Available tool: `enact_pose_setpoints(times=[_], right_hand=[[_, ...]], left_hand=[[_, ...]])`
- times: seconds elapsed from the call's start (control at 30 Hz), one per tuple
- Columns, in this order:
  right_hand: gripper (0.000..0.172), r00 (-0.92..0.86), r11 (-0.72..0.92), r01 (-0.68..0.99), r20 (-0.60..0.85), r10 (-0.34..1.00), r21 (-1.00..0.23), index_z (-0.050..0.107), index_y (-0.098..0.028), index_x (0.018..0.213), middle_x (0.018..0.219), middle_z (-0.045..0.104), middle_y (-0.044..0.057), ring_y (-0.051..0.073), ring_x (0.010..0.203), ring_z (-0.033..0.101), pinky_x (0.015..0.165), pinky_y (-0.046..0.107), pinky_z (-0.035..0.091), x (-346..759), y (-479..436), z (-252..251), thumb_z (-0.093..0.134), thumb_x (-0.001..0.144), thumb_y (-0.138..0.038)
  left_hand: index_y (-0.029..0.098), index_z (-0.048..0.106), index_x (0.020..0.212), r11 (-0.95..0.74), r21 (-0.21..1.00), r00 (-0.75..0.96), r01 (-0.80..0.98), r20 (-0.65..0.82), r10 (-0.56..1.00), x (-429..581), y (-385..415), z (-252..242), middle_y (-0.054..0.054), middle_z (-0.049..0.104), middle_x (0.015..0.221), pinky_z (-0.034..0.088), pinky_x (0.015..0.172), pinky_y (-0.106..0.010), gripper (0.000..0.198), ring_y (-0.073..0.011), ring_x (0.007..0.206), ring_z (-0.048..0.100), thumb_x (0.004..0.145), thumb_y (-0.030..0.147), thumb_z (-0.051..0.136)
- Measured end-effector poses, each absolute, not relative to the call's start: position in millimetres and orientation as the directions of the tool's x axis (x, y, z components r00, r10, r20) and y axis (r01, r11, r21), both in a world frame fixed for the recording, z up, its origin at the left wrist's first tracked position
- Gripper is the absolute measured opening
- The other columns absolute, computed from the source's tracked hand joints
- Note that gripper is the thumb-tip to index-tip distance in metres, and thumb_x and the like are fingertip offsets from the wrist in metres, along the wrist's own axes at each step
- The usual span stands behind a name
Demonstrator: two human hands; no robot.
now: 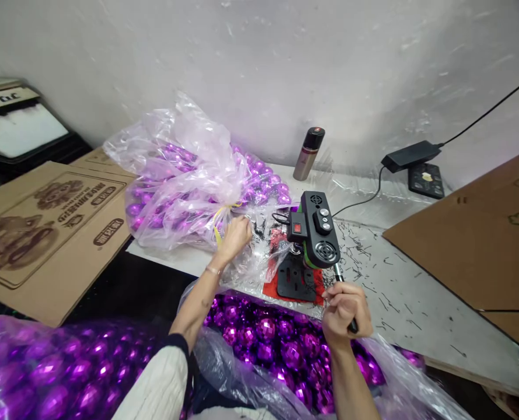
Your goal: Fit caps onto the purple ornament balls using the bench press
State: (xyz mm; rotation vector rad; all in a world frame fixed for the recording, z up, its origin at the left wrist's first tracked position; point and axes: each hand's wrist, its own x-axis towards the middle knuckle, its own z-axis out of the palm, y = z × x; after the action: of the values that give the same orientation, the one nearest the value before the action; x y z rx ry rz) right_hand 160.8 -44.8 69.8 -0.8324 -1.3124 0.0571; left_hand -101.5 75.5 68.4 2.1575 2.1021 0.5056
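My right hand [347,309] is wrapped round the lever handle [339,272], a metal rod with a black grip. That rod joins a small black bench machine [321,230] with round vents, a red switch and a slotted base plate [295,280]. To the machine's left, my left hand [237,233] is closed, its fingertips turned away, and what they hold is hidden. Beside it lies a clear plastic bag [189,192] of shiny purple balls [259,175], with a yellow strip [218,224] near my wrist. Red material [270,284] shows under the base plate.
Small dark wire pieces [373,280] litter the white table [421,262]. Behind stands a spray can [308,154]; right of it are a power adapter [410,156] and cable. Cardboard [53,227] flanks the left, a carton [482,233] the right. Open-bagged purple balls [268,329] fill the front.
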Motion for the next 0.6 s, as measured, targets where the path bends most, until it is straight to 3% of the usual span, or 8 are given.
enact_pose_setpoints(times=[0.07,0.17,0.23,0.3,0.47,0.53,0.6], right_hand=[[0.034,0.294,0.721,0.407,0.828,0.478,-0.561,0.059,-0.021,0.071,0.074,0.062,-0.001,0.013,0.061,0.06,0.051,0.027,0.05,160.9,-44.5,69.4,0.054,0.105,-0.021],[0.035,0.297,0.724,0.408,0.831,0.471,-0.556,0.059,-0.021,0.071,0.073,0.062,-0.001,0.013,0.061,0.059,0.05,0.028,0.049,160.0,-44.3,68.8,0.054,0.106,-0.021],[0.036,0.311,0.72,0.411,0.829,0.465,-0.559,0.058,-0.021,0.07,0.073,0.061,-0.001,0.013,0.06,0.059,0.05,0.029,0.049,158.7,-44.6,68.1,0.053,0.106,-0.022],[0.038,0.326,0.707,0.411,0.818,0.475,-0.575,0.057,-0.021,0.069,0.073,0.06,-0.001,0.013,0.059,0.059,0.051,0.03,0.05,157.4,-45.3,66.9,0.052,0.106,-0.022],[0.035,0.336,0.714,0.384,0.809,0.482,-0.585,0.06,-0.021,0.07,0.073,0.063,0.0,0.014,0.059,0.059,0.048,0.031,0.049,156.6,-47.1,64.4,0.054,0.104,-0.02],[0.033,0.334,0.715,0.375,0.805,0.49,-0.59,0.061,-0.021,0.072,0.073,0.064,0.001,0.015,0.06,0.059,0.047,0.032,0.048,157.0,-47.1,64.7,0.053,0.103,-0.017],[0.033,0.319,0.719,0.373,0.808,0.495,-0.587,0.061,-0.021,0.072,0.073,0.064,0.0,0.015,0.061,0.06,0.048,0.031,0.049,157.3,-46.5,65.9,0.052,0.103,-0.016]], left_hand=[[0.004,0.079,0.113,0.052,0.253,-0.083,0.966,0.115,0.99,-102.8,115.1,74.7,-0.027,0.079,0.118,0.061,0.107,-0.049,0.034,-0.0358,0.117,0.076,0.093,0.0,0.053],[-0.004,0.065,0.139,0.122,0.246,-0.163,0.962,0.154,0.975,-106.7,143.7,72.3,-0.036,0.066,0.142,0.053,0.116,-0.056,0.049,-0.0412,0.136,0.066,0.094,-0.003,0.043],[-0.003,0.051,0.154,0.136,0.296,-0.198,0.945,0.189,0.962,-109.6,151.3,67.3,-0.036,0.056,0.156,0.048,0.121,-0.057,0.056,-0.0413,0.144,0.06,0.1,0.002,0.041],[0.002,0.046,0.16,0.098,0.381,-0.183,0.919,0.192,0.964,-111.6,157.3,62.3,-0.033,0.053,0.162,0.046,0.124,-0.056,0.057,-0.0413,0.148,0.057,0.104,0.012,0.049],[0.011,0.059,0.148,0.076,0.576,-0.16,0.814,0.096,0.982,-111.1,168.4,59.2,-0.028,0.06,0.155,0.044,0.126,-0.057,0.057,-0.0423,0.149,0.056,0.092,0.016,0.073],[0.01,0.065,0.139,0.11,0.707,-0.187,0.699,0.032,0.982,-110.2,163.1,61.6,-0.025,0.068,0.144,0.046,0.124,-0.057,0.051,-0.0409,0.141,0.063,0.091,0.02,0.077],[0.012,0.068,0.135,0.125,0.882,-0.159,0.455,-0.057,0.986,-109.2,148.1,63.6,-0.019,0.074,0.135,0.051,0.12,-0.054,0.049,-0.0358,0.129,0.07,0.091,0.026,0.08]])
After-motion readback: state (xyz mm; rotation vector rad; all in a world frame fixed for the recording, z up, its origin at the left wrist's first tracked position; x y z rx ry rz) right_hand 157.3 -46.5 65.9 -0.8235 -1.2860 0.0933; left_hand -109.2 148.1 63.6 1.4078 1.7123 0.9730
